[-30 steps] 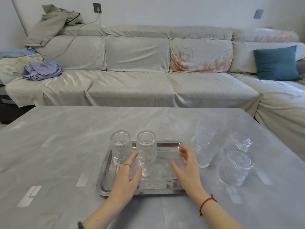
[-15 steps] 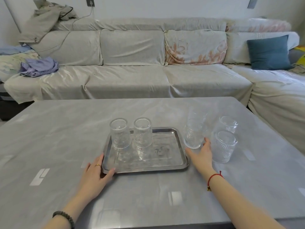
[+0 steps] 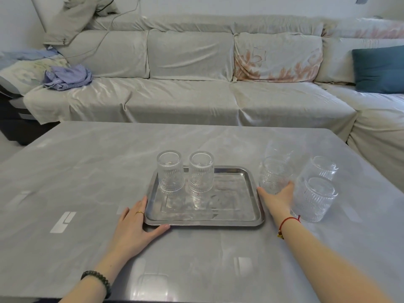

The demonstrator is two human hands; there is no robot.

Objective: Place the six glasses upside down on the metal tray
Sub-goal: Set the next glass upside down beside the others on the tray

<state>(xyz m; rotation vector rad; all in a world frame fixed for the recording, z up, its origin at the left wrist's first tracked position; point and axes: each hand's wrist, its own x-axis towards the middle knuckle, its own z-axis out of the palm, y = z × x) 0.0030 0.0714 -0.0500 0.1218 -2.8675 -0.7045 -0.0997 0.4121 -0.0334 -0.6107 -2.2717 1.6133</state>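
Note:
A metal tray lies on the grey table. Two ribbed clear glasses stand upside down along its far edge: the left glass and the one beside it. Right of the tray stand several more glasses on the table: a near-left glass, one behind it, a far-right glass and a near-right glass. My left hand rests flat at the tray's near-left corner, thumb under the front edge. My right hand cups the base of the near-left glass, fingers around it.
The table ends close beyond the glasses on the right. A covered sofa runs behind it, with a blue cushion at right and crumpled clothes at left.
My left hand has drawn back from the tray's middle to its near-left corner. My right hand has moved right off the tray to the nearest glass. The view has pulled back.

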